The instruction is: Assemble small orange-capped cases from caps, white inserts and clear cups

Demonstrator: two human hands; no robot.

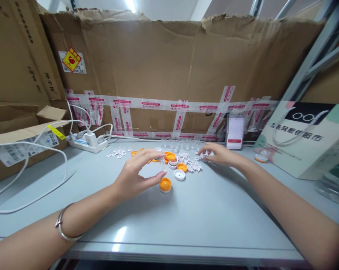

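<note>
Between the thumb and fingers of my left hand (140,170) stands a small clear plastic part (162,164), held upright above the table. Just below it lies an orange cap (165,184) stacked on a white one. My right hand (218,153) reaches to the right end of a heap of small white openwork plastic parts (194,165); its curled fingertips close on white pieces there, partly hidden. Between the hands are more orange caps (182,167) and a white ring-shaped cap (179,174). Some orange pieces are partly covered by my left hand.
Behind the heap stands a row of clear plastic cups (183,144). Small white discs (119,152) lie to the left, near a power strip (87,143) with loose white cables. A phone (235,133) leans against the big carton (158,63); a paper bag (296,138) stands right.
</note>
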